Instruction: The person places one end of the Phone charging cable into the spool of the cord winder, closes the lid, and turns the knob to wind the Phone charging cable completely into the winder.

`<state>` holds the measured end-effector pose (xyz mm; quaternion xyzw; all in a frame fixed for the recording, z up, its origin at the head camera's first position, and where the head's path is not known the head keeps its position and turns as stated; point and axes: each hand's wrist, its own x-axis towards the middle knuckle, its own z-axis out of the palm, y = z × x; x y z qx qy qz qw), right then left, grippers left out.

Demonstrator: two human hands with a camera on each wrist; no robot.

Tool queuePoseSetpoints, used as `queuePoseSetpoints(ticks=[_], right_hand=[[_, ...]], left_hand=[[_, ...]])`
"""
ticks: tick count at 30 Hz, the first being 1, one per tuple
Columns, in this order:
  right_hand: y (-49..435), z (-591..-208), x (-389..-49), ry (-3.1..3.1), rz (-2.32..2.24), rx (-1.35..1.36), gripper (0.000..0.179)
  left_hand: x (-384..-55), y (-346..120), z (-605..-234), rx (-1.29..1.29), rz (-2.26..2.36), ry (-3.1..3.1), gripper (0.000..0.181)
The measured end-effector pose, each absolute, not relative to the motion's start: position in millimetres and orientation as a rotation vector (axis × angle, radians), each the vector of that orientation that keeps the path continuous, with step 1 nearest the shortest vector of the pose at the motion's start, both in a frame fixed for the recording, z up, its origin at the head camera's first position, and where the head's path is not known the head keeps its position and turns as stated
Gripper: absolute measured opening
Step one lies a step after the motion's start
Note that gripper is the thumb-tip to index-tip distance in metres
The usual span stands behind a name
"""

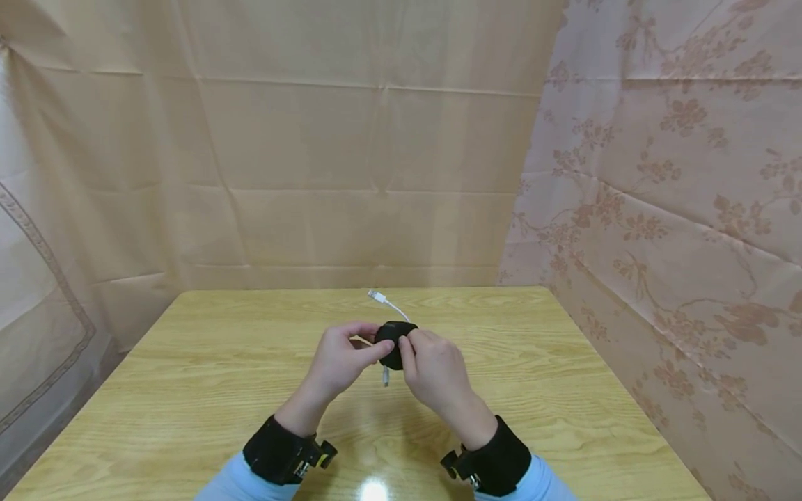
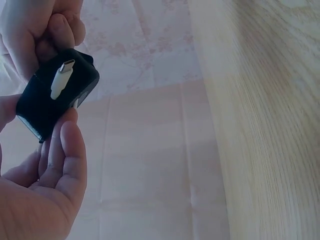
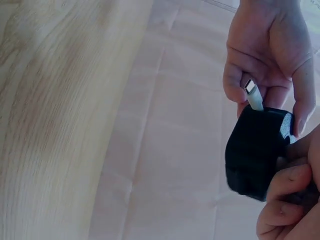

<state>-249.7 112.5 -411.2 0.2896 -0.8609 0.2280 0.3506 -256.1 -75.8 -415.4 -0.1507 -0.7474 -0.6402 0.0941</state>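
Both hands hold a small black block-shaped case (image 1: 392,334) above the wooden table. A white cable comes out of it, its USB-A plug (image 1: 377,296) pointing away toward the back. The cable's USB-C plug (image 2: 62,79) sticks out at the near side, beside the case's black face. My left hand (image 1: 341,358) pinches the case's left side, thumb on one face and fingers behind. On the other side, my right hand (image 1: 438,369) grips it with curled fingers and the thumb. In the right wrist view the case (image 3: 252,150) hides part of the left fingers.
The pale wooden table (image 1: 188,417) extends to both sides and behind the hands. A beige curtain (image 1: 301,153) hangs beyond its back edge, a flowered pink cloth (image 1: 677,209) along the right. Black bands (image 1: 278,449) with small cameras wrap the wrists.
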Motion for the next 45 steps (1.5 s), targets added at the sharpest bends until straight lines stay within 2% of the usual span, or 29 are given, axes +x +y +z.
queuePoseSetpoints(ticks=[6,13,21,33,45], right_hand=[[119,-408,-253,-2.208,0.683,0.787,0.025],[123,-408,-255,-2.169,0.607,0.911,0.012],[141,-388,-256,-2.085,0.664,0.965,0.018],[167,-365,-253,-1.958,0.71,1.053,0.019],[162,-370,-255,-1.947,0.364,1.228,0.024]], left_hand=[[-260,-78,-417,-0.468,-2.024,-2.238,0.027],[-265,-86,-422,-0.615,-2.164,-2.256,0.03],[-269,-95,-418,-0.541,-2.026,-2.312,0.021],[-268,-95,-415,-0.638,-1.986,-2.375,0.025],[-263,-94,-412,-0.57,-1.957,-2.473,0.019]])
